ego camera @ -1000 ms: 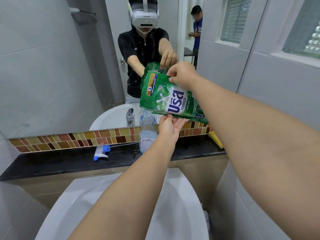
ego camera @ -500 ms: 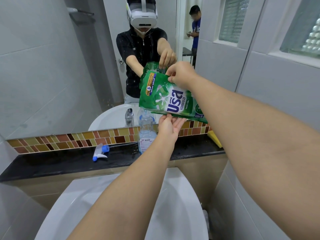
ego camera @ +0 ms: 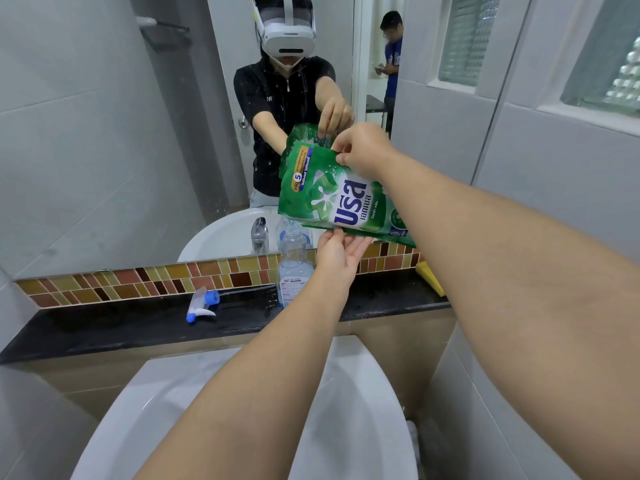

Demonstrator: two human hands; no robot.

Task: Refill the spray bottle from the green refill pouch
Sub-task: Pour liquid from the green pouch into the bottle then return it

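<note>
Green plastic of the glossy refill pouch (ego camera: 332,199) is being tilted on its side above the clear plastic spray bottle (ego camera: 293,268), whose open neck is being partly hidden by the pouch's lower corner. The bottle's base is being covered by the left hand (ego camera: 337,256), cupped open-palmed under the pouch. The pouch's upper edge is being pinched by the right hand (ego camera: 363,148). A white-and-blue trigger sprayer head (ego camera: 201,303) is lying on the black stone ledge (ego camera: 121,323).

Right hand (ego camera: 360,150) pinched in a grip, left hand (ego camera: 337,252) cupped palm-up
</note>
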